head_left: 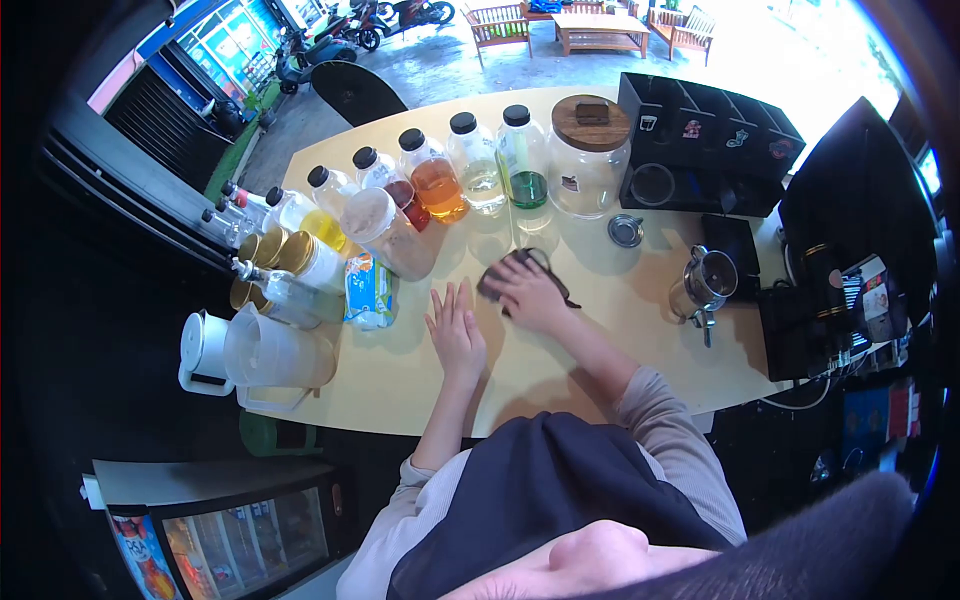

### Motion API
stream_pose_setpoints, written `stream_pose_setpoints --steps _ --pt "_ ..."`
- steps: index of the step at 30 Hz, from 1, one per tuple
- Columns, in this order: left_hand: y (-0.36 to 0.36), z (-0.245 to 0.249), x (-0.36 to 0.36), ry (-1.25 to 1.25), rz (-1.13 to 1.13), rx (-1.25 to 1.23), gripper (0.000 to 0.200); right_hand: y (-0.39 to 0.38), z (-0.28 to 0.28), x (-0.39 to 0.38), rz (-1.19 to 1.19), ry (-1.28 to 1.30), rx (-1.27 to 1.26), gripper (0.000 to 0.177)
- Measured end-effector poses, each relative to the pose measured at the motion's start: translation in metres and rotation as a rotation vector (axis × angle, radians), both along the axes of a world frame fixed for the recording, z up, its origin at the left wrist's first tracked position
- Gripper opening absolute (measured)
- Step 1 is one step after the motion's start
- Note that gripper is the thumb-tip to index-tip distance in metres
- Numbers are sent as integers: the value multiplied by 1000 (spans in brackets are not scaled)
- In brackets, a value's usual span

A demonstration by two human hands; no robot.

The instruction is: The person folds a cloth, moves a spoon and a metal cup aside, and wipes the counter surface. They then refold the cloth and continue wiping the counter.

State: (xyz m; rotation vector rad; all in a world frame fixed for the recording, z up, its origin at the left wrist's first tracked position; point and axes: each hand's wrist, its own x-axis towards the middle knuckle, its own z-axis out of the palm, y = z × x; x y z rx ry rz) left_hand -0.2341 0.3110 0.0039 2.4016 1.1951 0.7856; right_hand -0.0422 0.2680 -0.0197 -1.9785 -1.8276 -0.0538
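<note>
Cloth (507,264), dark, under right hand (530,295)

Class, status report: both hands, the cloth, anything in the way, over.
Left hand flat on counter, empty. Right hand pressing dark cloth to counter. Row of bottles just beyond cloth.

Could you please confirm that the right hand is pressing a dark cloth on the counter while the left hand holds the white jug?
Not quite. The left hand does not hold the white jug. It lies flat on the counter, fingers spread, well apart from the jug. The head view shows this. The right hand is indeed on the dark cloth.
</note>
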Motion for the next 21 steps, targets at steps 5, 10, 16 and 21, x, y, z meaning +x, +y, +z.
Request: stream_pose_setpoints --steps 5,10,16,21 --pt "7 -3 -12 -3 -1 -9 50 -44 14 17 335 188 -80 39" --pt "10 -12 -21 -10 19 -59 50 -44 5 54 -49 159 72 41" --pt "17 -7 -14 -2 19 -67 50 38 -19 46 -235 -9 130 44" --pt "22 -9 -9 -20 16 -41 50 81 -13 11 -63 -62 87 46"
